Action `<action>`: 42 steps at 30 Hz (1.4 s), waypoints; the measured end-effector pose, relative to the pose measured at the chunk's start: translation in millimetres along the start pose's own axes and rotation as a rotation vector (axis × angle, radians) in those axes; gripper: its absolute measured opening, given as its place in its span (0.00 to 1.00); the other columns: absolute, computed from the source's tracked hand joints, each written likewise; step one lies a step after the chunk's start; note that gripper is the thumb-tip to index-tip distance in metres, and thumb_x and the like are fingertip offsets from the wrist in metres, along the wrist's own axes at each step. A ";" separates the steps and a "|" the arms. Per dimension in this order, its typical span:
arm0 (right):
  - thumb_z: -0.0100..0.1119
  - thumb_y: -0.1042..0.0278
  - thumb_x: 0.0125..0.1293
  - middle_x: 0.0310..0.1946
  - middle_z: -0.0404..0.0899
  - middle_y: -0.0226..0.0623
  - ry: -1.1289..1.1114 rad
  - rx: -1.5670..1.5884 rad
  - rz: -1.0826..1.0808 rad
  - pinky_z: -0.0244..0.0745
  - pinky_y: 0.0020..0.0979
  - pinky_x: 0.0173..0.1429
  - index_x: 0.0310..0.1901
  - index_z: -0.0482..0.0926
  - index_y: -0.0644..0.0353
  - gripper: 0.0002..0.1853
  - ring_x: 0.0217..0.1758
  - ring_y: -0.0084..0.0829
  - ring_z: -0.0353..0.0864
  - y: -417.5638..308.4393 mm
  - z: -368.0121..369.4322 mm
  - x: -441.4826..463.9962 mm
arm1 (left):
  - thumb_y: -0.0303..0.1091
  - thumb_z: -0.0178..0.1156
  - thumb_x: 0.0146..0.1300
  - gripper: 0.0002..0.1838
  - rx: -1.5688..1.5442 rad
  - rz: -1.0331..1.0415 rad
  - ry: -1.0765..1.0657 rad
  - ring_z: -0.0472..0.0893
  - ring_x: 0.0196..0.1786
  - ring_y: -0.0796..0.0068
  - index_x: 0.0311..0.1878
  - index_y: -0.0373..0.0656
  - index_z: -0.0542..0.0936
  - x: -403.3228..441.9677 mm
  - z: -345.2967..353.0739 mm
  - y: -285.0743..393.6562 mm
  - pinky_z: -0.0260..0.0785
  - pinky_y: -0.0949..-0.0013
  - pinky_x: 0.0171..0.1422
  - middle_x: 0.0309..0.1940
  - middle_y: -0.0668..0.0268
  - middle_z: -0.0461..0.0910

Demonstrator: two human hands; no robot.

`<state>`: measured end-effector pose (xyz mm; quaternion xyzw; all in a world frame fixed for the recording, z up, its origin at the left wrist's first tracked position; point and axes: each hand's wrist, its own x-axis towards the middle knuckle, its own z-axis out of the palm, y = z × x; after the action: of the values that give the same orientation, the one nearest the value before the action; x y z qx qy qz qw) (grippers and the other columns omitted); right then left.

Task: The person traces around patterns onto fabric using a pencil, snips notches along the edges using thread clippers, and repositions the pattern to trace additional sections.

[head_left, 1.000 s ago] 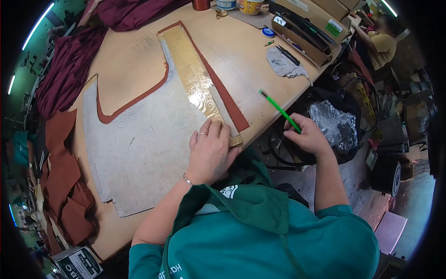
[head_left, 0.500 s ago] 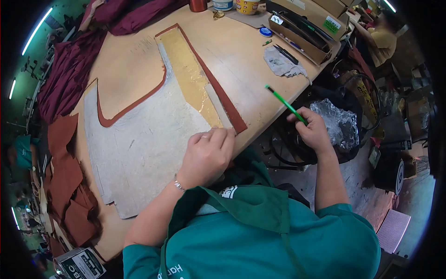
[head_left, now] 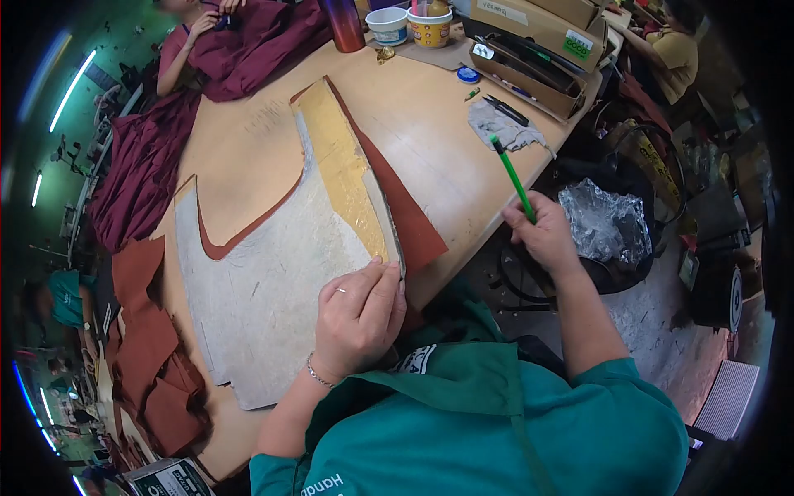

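Observation:
A large grey pattern board (head_left: 256, 306) with a yellow strip (head_left: 339, 165) lies over reddish-brown material (head_left: 405, 207) on the table. The brown shows along the curved cut-out and as a wedge past the board's right edge. My left hand (head_left: 360, 314) is closed on that edge near the lower end of the yellow strip, and the edge looks raised off the brown piece. Some of its fingers are hidden underneath. Off the table's right edge, my right hand (head_left: 544, 236) grips a green pen (head_left: 514, 180), its dark-banded end pointing up.
Brown scraps (head_left: 153, 331) lie along the left side. Maroon cloth (head_left: 256, 50) is at the far left, where another person's hands (head_left: 207, 21) work. At the back stand a red bottle (head_left: 341, 25), tubs (head_left: 428, 29) and an open cardboard box (head_left: 529, 83). A grey rag (head_left: 496, 128) lies nearby.
My left hand has shifted its hold on the board's right edge, which now looks lifted, with more brown material showing. The pen stands more upright in my right hand. The camera view has shifted.

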<state>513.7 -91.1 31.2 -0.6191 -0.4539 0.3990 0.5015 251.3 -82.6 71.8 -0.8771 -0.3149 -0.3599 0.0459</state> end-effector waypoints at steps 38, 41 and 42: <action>0.59 0.28 0.37 0.24 0.61 0.23 -1.234 1.424 -0.166 0.55 0.15 0.24 0.34 0.64 0.53 0.36 0.23 0.15 0.57 -1.0 76.9 43.2 | 0.23 0.61 0.45 0.13 -0.052 0.071 -0.024 0.80 0.34 0.71 0.38 0.38 0.78 -9.7 9.0 12.6 0.67 0.72 0.40 0.33 0.64 0.78; 0.60 0.28 0.37 0.23 0.61 0.23 -1.255 1.417 -0.201 0.55 0.15 0.25 0.34 0.64 0.53 0.36 0.23 0.16 0.58 0.4 75.2 44.0 | 0.24 0.62 0.45 0.12 -0.051 0.071 -0.043 0.79 0.35 0.71 0.37 0.39 0.78 -10.3 15.9 12.0 0.67 0.71 0.41 0.33 0.65 0.78; 0.60 0.28 0.37 0.23 0.61 0.23 -1.247 1.417 -0.194 0.55 0.14 0.25 0.34 0.64 0.53 0.36 0.23 0.16 0.57 -0.8 74.5 42.9 | 0.24 0.62 0.45 0.12 -0.051 0.067 -0.054 0.79 0.35 0.71 0.37 0.39 0.78 -11.4 16.7 11.8 0.67 0.71 0.41 0.33 0.65 0.78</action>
<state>454.4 -30.5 17.1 0.1943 -0.3416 0.7970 0.4587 262.1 -92.8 53.7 -0.8972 -0.2773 -0.3425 0.0270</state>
